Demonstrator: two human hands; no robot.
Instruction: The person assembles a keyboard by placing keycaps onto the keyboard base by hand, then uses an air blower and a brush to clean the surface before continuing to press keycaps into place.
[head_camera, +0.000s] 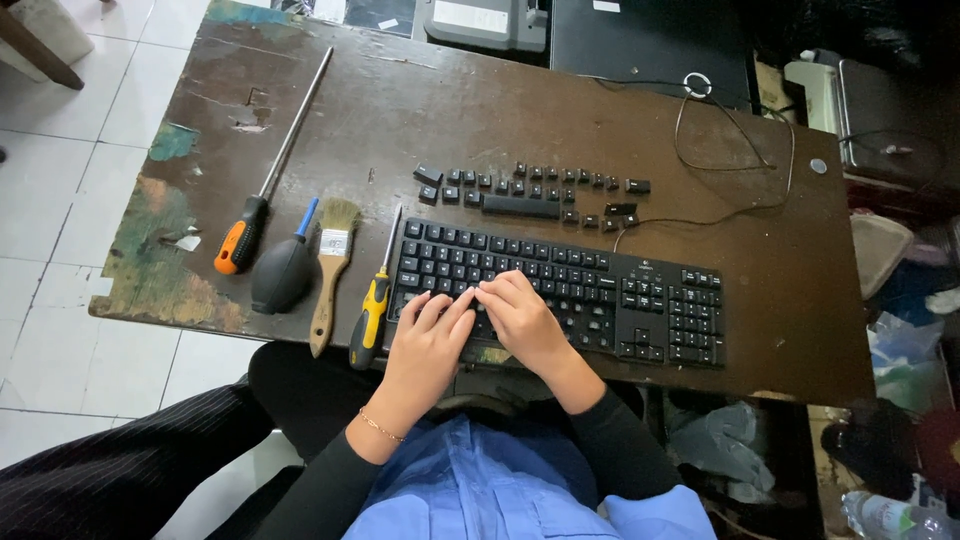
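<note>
Both hands are down on the black keyboard (560, 290) near the front edge of the worn brown table (420, 110). Left hand (430, 345) lies flat with fingers spread loose over the lower left keys, not gripping anything. Right hand (525, 320) sits just beside it, fingertips curled onto the keys in the middle rows, the two hands touching around the thumbs; can't tell if it's pinching a key or just pressing. Right beside the keyboard's left end lies a small yellow-handled screwdriver (372, 310), then a wooden paintbrush (330, 275), a black rubber air blower (283, 275) and a long orange-handled screwdriver (265, 190). Behind the keyboard, loose keycaps (530, 195) are laid out in rows, long spacebar included.
</note>
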